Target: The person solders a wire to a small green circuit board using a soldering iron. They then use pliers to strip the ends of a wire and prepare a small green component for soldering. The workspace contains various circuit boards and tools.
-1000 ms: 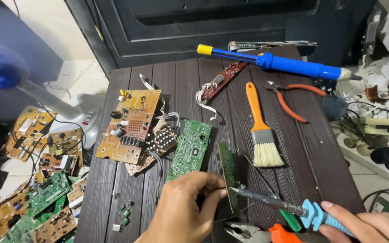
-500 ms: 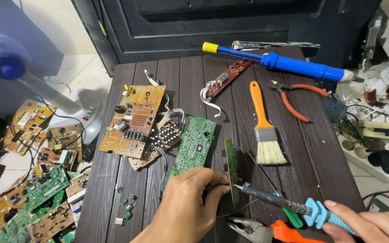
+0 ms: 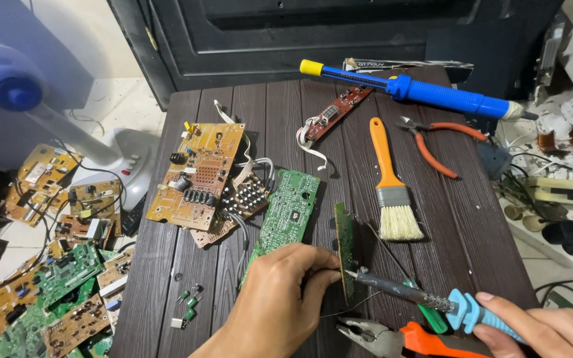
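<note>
My left hand [image 3: 280, 301] pinches a small green circuit board [image 3: 346, 248] and holds it on edge on the dark wooden table [image 3: 472, 225]. My right hand [image 3: 538, 331] grips the light blue handle of a soldering iron [image 3: 409, 295]. The iron's tip touches the board's lower edge, right beside my left thumb. A thin wire runs from the board across the table. Several small green components [image 3: 190, 305] lie loose to the left of my left hand.
A larger green board [image 3: 286, 209], orange-brown boards [image 3: 200, 172], an orange-handled brush [image 3: 389, 179], orange cutters [image 3: 436, 142], a blue desoldering pump [image 3: 426, 89] and a red board strip [image 3: 336, 113] lie on the table. Orange-handled pliers [image 3: 399, 338] sit at the front edge. Boards [image 3: 54, 278] and a fan base [image 3: 124, 159] cover the floor at left.
The view has shifted slightly. My hands have stayed together at the small board, with the iron tip kept against it.
</note>
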